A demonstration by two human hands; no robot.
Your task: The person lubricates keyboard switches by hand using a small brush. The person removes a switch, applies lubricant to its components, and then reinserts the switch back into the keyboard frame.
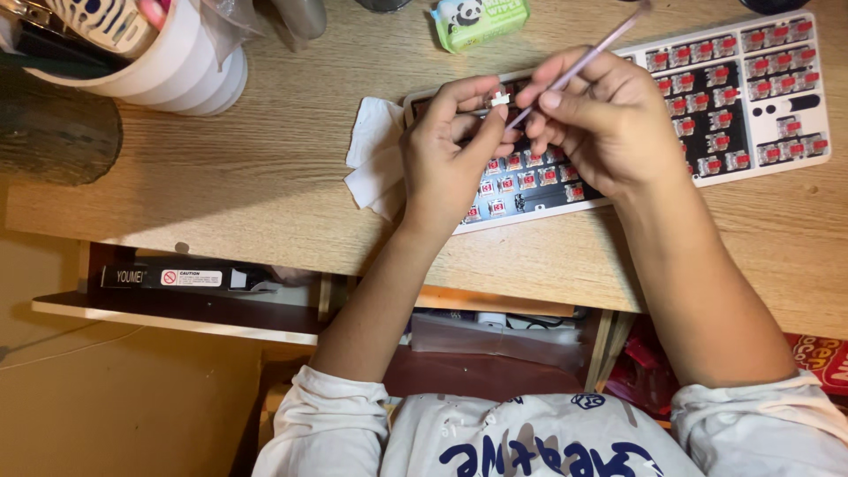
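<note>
1. Above the keyboard (760, 106), a small white part (501, 99) sits pinched in the left hand (446, 159).
2. Just beside it, the right hand (601, 115) grips a thin pink brush (583, 55), tip at the part.
3. White tissue (373, 155) lies left of the keyboard on the wooden desk (265, 159); a white cup (168, 66) stands farther left.

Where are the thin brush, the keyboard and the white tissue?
thin brush (590, 55), head view, middle of its pale handle.
keyboard (777, 163), head view, bare white frame at right.
white tissue (373, 150), head view, its folded middle.
</note>
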